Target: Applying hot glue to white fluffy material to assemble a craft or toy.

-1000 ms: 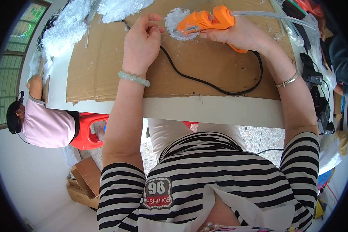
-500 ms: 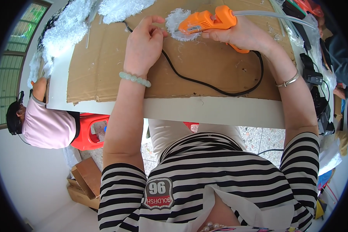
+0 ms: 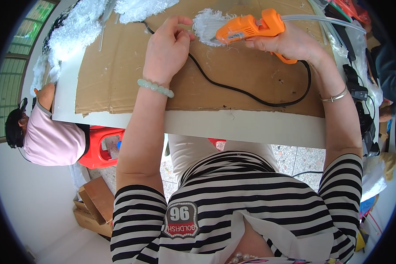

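My right hand (image 3: 279,44) grips an orange hot glue gun (image 3: 251,28), its nozzle pointing left over a white fringed piece (image 3: 209,27). A long clear glue stick (image 3: 325,18) runs out of the gun's back end. At the left edge of the fringed piece, my left hand (image 3: 169,46) has its fingers curled in, thumb and fingertips closed on that edge; the exact contact is partly hidden. The gun's black cord (image 3: 233,91) loops over the brown cardboard sheet (image 3: 119,83) beneath both hands.
White fluffy fringe (image 3: 77,33) is heaped at the far left, with another clump (image 3: 145,9) beside it. Black adapters and cables (image 3: 361,92) line the right table edge. At left, another person (image 3: 55,132) works by a red stool (image 3: 97,149). Cardboard boxes (image 3: 97,202) stand below.
The glue gun and my right hand have shifted right, uncovering more of the fringed piece, and the cord loop moved along. My left hand has moved slightly right.
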The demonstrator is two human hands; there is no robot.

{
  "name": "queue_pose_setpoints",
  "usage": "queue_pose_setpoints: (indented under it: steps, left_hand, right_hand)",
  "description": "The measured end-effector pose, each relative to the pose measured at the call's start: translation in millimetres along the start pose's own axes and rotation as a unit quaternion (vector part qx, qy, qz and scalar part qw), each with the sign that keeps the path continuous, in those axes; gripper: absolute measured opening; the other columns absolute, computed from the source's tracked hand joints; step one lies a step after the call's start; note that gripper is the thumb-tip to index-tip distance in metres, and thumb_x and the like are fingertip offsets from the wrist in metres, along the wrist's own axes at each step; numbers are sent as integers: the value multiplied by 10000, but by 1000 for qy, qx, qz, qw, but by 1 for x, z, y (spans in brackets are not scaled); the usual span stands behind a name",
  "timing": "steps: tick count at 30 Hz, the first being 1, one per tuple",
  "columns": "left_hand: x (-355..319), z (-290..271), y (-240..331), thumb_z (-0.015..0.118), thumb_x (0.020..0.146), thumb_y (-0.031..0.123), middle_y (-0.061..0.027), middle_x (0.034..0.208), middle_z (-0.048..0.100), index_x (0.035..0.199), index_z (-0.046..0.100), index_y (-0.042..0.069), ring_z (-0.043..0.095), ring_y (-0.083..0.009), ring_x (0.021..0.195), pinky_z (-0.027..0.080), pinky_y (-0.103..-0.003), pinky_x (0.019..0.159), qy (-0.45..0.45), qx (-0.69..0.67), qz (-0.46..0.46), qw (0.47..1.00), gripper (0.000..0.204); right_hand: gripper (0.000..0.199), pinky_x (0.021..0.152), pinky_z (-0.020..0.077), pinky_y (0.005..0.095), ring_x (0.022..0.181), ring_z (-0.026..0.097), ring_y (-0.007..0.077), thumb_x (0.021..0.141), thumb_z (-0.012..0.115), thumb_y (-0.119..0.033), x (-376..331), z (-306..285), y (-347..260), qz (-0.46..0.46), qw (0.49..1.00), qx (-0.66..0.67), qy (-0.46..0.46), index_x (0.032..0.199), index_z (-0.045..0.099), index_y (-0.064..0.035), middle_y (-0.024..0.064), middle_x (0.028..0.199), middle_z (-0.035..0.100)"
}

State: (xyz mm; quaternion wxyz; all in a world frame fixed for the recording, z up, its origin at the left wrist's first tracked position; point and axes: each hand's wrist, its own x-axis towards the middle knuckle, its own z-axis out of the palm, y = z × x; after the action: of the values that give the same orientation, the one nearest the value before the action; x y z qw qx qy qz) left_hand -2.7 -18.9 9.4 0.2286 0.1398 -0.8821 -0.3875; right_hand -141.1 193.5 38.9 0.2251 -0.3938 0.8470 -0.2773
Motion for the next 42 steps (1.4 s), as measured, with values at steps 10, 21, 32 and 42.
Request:
queue_pose_setpoints:
  steps: [10,21,32,42]
  left_hand:
    - [1,1,-3,458,821,51,-88,724,652,1020,587,51,605,-192,663,472,-309,634,-4,-4,19,1000,237]
    - [-1,0,0,465,818,56,-87,706,640,1021,589,50,591,-200,647,470,-313,641,-11,3,13,1000,238]
    - [1,-1,-3,459,804,49,-90,712,642,1017,587,49,595,-204,657,469,-313,643,-16,7,21,1000,248]
    - [0,4,-8,611,737,91,-73,686,625,925,586,55,597,-207,638,475,-308,619,1,-17,73,997,193]
  right_hand:
    - [377,633,431,236,675,515,92,774,716,-380,4,11,-1,-25,999,39,25,967,636,-67,-12,729,578]
    - [378,617,431,239,664,522,91,789,702,-395,0,9,-8,-6,999,16,30,968,638,-68,-15,726,573]
    - [338,608,431,233,665,510,82,787,719,-326,0,1,6,-46,997,57,14,962,629,-50,-15,730,573]
    - [293,712,480,260,809,572,104,815,691,-187,-5,-23,9,-79,970,231,-23,1028,620,1,22,890,632]
